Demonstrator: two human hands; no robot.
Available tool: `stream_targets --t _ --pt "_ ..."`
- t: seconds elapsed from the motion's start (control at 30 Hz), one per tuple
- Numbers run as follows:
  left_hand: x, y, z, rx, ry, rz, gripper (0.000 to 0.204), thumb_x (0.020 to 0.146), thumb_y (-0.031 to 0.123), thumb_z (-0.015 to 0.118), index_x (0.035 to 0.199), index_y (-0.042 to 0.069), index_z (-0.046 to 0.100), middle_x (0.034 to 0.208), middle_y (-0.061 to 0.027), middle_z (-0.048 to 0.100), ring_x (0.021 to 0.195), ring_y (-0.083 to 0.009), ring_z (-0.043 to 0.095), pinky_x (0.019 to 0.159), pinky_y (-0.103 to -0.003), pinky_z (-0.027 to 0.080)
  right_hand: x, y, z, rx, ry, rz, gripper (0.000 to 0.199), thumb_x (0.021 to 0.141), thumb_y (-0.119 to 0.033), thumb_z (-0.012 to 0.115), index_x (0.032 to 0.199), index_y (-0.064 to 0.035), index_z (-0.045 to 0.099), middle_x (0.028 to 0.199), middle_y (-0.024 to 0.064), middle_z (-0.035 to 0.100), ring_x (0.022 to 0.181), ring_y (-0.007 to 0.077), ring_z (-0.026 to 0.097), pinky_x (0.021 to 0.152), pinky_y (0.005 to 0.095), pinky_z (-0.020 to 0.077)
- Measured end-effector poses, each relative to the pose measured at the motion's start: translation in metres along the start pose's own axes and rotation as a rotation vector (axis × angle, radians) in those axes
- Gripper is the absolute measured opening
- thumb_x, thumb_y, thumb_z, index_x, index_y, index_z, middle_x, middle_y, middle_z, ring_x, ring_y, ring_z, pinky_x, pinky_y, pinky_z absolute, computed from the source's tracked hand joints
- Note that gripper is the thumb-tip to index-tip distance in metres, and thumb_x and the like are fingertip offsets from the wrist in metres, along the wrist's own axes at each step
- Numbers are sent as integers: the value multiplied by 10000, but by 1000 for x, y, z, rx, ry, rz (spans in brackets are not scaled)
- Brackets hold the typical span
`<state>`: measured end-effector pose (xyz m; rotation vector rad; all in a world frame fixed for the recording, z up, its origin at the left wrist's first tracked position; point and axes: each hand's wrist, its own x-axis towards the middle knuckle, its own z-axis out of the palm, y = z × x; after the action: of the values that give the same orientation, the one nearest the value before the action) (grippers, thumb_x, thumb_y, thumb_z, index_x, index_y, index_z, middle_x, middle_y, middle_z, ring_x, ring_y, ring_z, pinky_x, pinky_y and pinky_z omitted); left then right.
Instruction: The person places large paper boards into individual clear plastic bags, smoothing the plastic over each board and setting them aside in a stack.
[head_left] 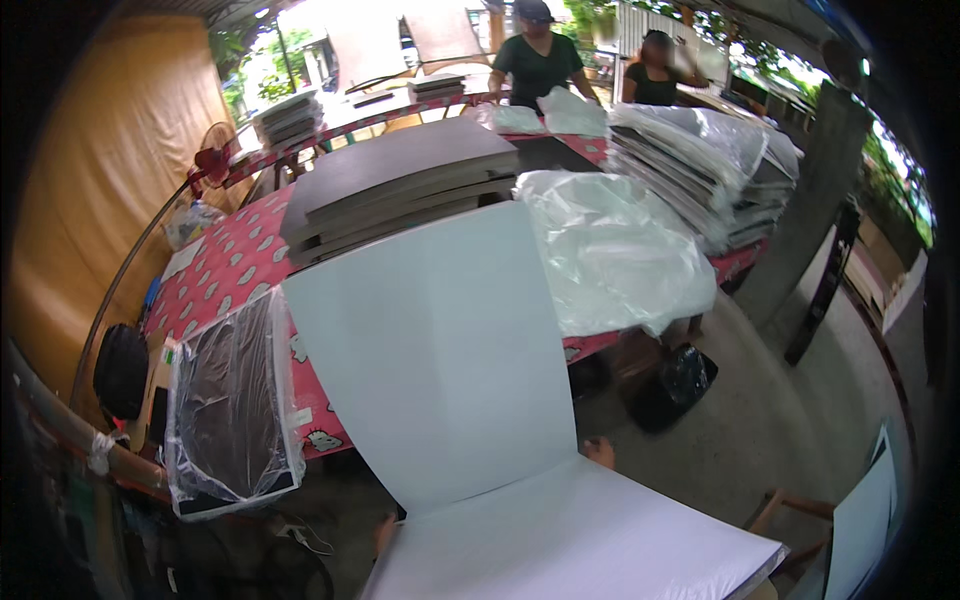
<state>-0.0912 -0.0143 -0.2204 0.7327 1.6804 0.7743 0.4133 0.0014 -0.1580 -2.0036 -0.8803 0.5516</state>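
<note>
In front of me is a large pale white panel (440, 350) that stands tilted up against the table. It meets a second white panel (570, 540) along a crease, and the second one slopes toward me. At the right end of the crease my right hand (599, 453) shows curled fingers at the edge, with the rest hidden. My left hand (385, 533) grips the left edge near the crease; only part of it shows. Behind the upright panel lies a stack of dark grey flat boards (400, 170). A plastic-wrapped dark panel (235, 400) rests at the table's left.
The table has a red patterned cloth (225, 255). Crumpled clear plastic (610, 250) and a stack of wrapped panels (690, 170) occupy its right side. Two people stand beyond. A red fan (212, 160) is at left, a concrete post (810, 200) at right, a black bag (675, 385) below.
</note>
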Motion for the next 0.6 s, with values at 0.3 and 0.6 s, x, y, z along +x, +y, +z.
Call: stream_targets --t 0.3,0.6 --pt "-16 73 28 104 184 358 524 618 210 706 1067 43 494 981 -129 555 819 -227 555 647 -307 442 19 32 -27 -23 -30 -162 166 710 -121 576 853 -35 570 713 160 581 666 282 578 597 385 443" --pt "-116 155 -22 130 -720 566 469 687 194 662 1118 118 494 1224 -63 389 1136 -198 333 907 -367 308 -8 -59 -90 -122 -596 -951 375 631 -70 635 1001 -93 582 944 118 592 885 271 544 775 326 416"
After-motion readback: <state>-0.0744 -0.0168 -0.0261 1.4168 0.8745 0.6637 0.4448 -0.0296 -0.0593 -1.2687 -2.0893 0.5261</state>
